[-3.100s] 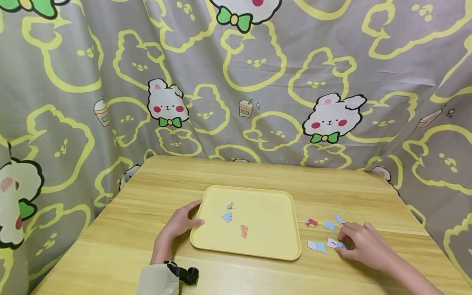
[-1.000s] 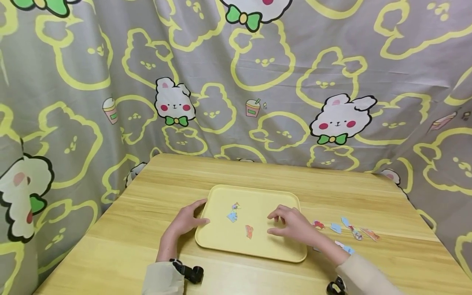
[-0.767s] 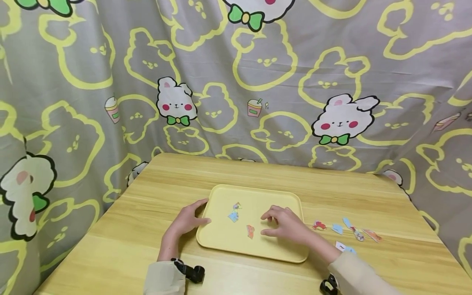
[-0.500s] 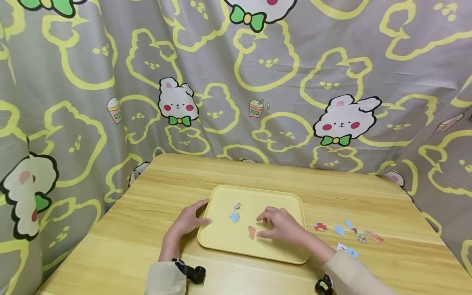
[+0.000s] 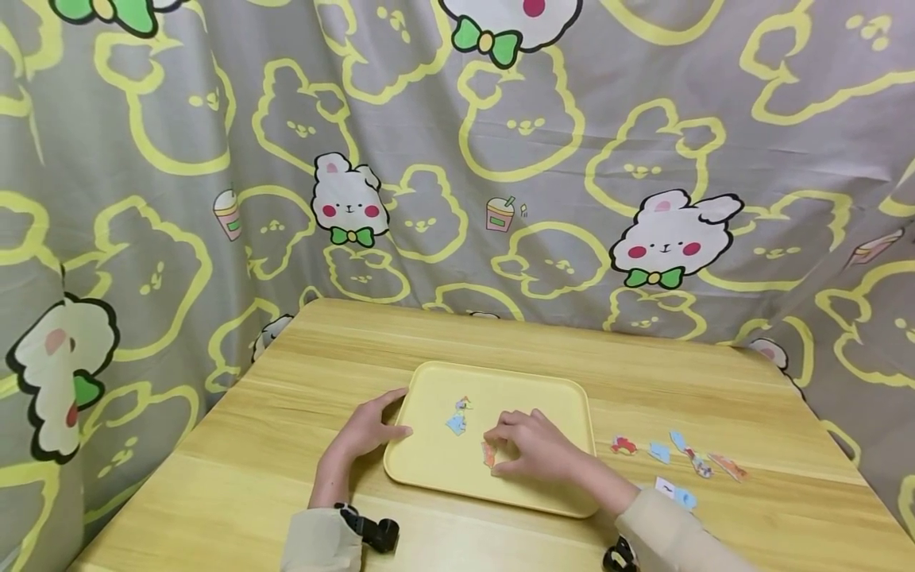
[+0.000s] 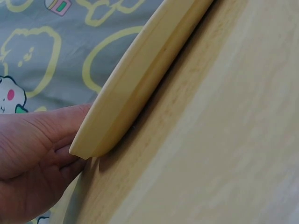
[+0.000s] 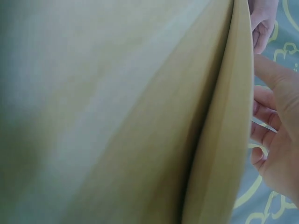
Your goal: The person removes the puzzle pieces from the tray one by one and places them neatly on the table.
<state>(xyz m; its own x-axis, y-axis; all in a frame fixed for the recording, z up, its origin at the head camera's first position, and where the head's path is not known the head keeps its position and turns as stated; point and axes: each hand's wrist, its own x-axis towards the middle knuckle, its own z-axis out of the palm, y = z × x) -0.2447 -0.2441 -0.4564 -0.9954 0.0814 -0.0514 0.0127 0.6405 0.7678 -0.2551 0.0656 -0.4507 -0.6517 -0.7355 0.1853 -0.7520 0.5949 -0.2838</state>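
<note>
My left hand (image 5: 364, 431) holds the left edge of a yellow tray (image 5: 529, 379), thumb over the rim (image 6: 112, 88) and the other fingers curled below it in the left wrist view. Over the tray's middle, my right hand (image 5: 536, 446) has thumb and forefinger at the two ends of a small orange puzzle piece (image 5: 489, 454). The tray wall hides those fingertips in the right wrist view. Further left on the tray, a light blue puzzle piece (image 5: 456, 423) lies against a small multicoloured piece (image 5: 463, 403).
Several more pieces lie on the wooden table (image 5: 343, 342) right of the tray: a red one (image 5: 624, 446), blue ones (image 5: 659, 452), an orange one (image 5: 727, 466) and a white-and-blue one (image 5: 675, 492). A patterned curtain (image 5: 422, 159) hangs behind the table.
My right hand has left the loose pieces at the right, crossed over the tray and come down around the orange piece. My left hand keeps its hold on the tray edge.
</note>
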